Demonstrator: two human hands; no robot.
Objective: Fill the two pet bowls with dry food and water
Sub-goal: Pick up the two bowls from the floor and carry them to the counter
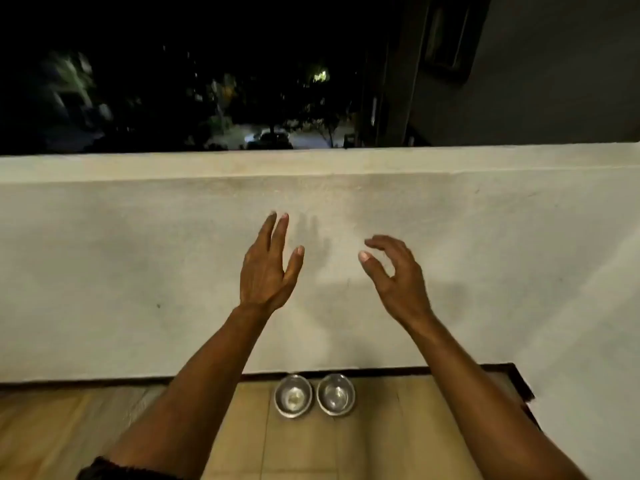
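Note:
Two small steel pet bowls stand side by side on the tiled floor against the foot of a white parapet wall: the left bowl (293, 396) and the right bowl (335, 394). Both look shiny inside, and I cannot tell if anything is in them. My left hand (268, 268) is raised well above them with fingers straight and apart, holding nothing. My right hand (394, 275) is raised beside it, fingers curled loosely and apart, also holding nothing. No food or water container is in view.
The white parapet wall (346, 209) crosses the whole view, with a dark skirting strip at its foot. Tan floor tiles (304, 445) run toward me. Beyond the wall is a dark night street with trees and a parked car (268, 140). A grey building (536, 81) rises at the right.

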